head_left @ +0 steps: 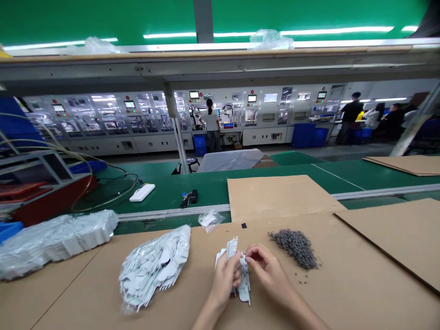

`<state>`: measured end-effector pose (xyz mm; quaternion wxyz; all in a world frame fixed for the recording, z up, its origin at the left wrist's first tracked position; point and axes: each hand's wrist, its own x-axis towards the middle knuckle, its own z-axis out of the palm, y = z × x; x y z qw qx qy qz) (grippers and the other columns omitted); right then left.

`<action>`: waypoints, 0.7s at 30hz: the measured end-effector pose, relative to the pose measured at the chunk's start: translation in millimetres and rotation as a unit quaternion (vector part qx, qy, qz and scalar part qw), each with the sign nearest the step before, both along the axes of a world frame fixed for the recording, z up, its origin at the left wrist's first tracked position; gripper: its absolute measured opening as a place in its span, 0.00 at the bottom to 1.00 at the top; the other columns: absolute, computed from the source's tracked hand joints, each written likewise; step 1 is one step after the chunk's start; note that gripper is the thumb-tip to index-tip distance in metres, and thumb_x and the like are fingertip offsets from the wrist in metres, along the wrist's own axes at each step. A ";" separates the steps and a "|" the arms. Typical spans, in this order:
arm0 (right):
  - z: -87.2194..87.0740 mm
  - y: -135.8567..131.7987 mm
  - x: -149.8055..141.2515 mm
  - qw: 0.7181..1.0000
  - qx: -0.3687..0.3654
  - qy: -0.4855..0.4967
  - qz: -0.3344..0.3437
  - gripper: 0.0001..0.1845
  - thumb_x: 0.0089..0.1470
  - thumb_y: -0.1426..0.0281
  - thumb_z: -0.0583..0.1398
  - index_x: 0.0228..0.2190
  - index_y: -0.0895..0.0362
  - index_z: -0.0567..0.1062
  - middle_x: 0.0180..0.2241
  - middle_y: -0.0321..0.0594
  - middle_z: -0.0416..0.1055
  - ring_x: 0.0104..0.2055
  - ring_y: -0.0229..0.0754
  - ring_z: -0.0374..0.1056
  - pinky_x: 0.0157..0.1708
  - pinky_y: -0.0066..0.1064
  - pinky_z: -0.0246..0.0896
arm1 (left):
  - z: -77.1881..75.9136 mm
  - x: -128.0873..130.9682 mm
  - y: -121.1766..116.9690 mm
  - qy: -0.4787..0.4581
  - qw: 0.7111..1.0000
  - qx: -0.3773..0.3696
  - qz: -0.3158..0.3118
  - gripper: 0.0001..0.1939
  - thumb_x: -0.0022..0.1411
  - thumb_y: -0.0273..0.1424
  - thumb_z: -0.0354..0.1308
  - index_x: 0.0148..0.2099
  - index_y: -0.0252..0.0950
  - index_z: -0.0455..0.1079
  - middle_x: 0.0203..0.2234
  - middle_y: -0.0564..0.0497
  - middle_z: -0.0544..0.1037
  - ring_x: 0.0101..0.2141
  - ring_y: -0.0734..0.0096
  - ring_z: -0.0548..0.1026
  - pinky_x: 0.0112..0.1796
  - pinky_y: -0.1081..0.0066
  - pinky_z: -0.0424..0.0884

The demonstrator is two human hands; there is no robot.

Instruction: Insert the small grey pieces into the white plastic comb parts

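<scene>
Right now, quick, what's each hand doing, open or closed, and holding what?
Left hand: closed around a white plastic part.
Right hand: fingers pinched at its edge; anything held is too small to tell.

On the cardboard sheet (357, 284), plastic parts (154, 268) lie beside my left hand (225, 279), small pellets (294, 249) beside my right hand (266, 268).

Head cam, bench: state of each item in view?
left hand, closed around white plastic strip
right hand, fingertips pinched at the strip's upper end
white plastic strip, held upright between both hands
loose white plastic parts, heaped on cardboard
grey granules, piled on cardboard, a few scattered
small clear bag, lying on cardboard, white contents inside
white parts in clear film, bundled at bench's left
</scene>
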<state>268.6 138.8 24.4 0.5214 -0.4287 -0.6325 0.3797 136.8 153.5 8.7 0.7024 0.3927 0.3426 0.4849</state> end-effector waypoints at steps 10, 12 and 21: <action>-11.8 -0.9 -6.6 0.999 -0.025 -0.010 -0.019 0.10 0.52 0.64 0.52 0.30 0.57 0.66 0.27 0.39 0.65 0.29 0.40 0.63 0.30 0.30 0.59 | 1.0 9.0 -5.5 0.106 0.988 0.062 0.091 0.16 0.52 0.42 0.53 0.37 0.37 0.59 0.22 0.55 0.65 0.20 0.75 0.68 0.16 0.79 0.64; -12.6 -0.9 -6.7 0.999 -0.034 -0.004 -0.026 0.10 0.51 0.63 0.53 0.29 0.57 0.67 0.28 0.40 0.66 0.30 0.41 0.64 0.30 0.30 0.60 | 2.6 8.2 -5.7 0.128 0.983 0.085 0.105 0.16 0.52 0.41 0.53 0.38 0.35 0.60 0.25 0.52 0.68 0.24 0.72 0.69 0.20 0.77 0.67; -14.6 2.8 -6.8 0.991 -0.078 0.101 -0.041 0.13 0.46 0.59 0.57 0.28 0.57 0.66 0.25 0.38 0.65 0.25 0.39 0.62 0.23 0.28 0.59 | 0.4 8.7 -8.2 0.123 0.985 0.093 0.071 0.14 0.55 0.40 0.50 0.39 0.36 0.59 0.28 0.52 0.67 0.27 0.72 0.69 0.22 0.77 0.68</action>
